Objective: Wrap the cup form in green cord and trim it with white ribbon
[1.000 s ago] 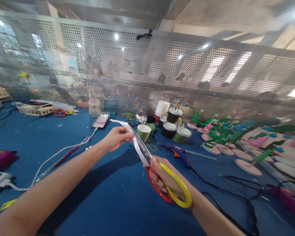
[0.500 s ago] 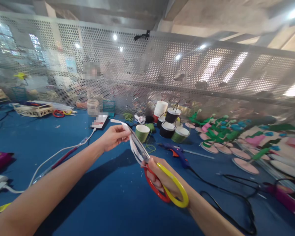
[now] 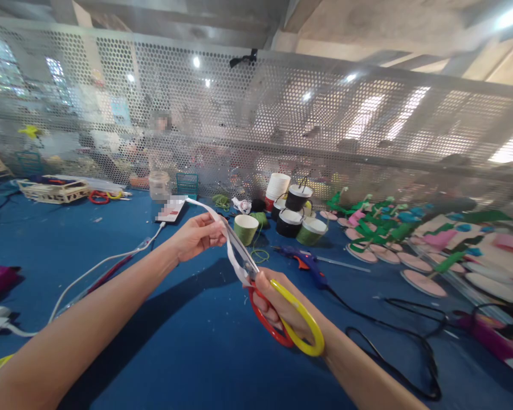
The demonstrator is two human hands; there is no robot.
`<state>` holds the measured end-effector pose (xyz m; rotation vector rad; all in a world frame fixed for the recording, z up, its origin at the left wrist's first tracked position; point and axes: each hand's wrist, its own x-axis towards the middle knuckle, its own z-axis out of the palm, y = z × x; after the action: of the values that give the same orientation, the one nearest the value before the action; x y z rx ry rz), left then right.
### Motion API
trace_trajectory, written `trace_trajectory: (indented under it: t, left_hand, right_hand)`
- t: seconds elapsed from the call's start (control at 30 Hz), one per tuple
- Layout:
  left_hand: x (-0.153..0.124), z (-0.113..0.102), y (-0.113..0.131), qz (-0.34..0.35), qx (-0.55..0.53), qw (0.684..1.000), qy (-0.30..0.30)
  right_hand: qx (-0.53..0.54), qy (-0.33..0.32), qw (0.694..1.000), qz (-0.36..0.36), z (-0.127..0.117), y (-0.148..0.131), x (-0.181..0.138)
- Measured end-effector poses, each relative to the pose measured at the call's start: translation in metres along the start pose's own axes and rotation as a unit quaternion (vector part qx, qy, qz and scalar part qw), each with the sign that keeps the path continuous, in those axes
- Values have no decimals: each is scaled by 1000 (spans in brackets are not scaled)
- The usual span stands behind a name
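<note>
My left hand (image 3: 200,234) pinches a thin white strip (image 3: 234,263) between thumb and fingers. One end of the strip sticks out past the fingers toward the back; the rest hangs down in a curve to my right hand (image 3: 276,293). That hand is closed round scissors (image 3: 301,319) with one red and one yellow handle. Their blades point up and left, lie along the strip and reach the left fingertips. Whether the blades cut into the strip I cannot tell. Just behind them stands a paper cup wrapped in green cord (image 3: 245,229).
A blue glue gun (image 3: 310,265) lies right of my hands, its black cord running forward. Behind are black cups (image 3: 289,223) and stacked white cups (image 3: 277,187). Green flower pieces on pink discs (image 3: 423,283) crowd the right. A phone (image 3: 171,209) with a white cable lies left.
The view has shifted very slightly. The strip's free end beyond my left hand has swung a little; both hands keep their holds on the strip and scissors.
</note>
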<state>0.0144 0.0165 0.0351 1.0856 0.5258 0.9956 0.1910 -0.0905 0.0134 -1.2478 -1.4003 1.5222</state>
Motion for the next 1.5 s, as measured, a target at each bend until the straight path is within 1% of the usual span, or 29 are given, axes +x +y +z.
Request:
trace_trajectory:
  t: [0.33, 0.5, 0.67, 0.87, 1.2, 1.37, 1.5]
  left_hand:
    - [1, -2, 3, 22, 27, 999, 32]
    - [2, -2, 6, 34, 42, 998, 42]
    - [1, -3, 12, 36, 68, 996, 37]
    - [0, -5, 15, 29, 90, 995, 25]
    - [1, -4, 14, 23, 102, 994, 14]
    - [1, -4, 14, 26, 107, 994, 9]
    - [0, -4, 14, 29, 112, 993, 2]
  right_hand:
    - [-2, -10, 1000, -7, -2, 2, 0]
    - [-26, -29, 999, -35, -5, 2, -1]
    - [-54, -53, 995, -60, -9, 0, -3]
    - [-61, -56, 995, -54, -9, -2, -3]
    - [-33, -21, 998, -42, -1, -1, -4]
    - [-48, -19, 998, -43, -3, -3, -5]
    - [-63, -24, 996, -58, -5, -2, -2]
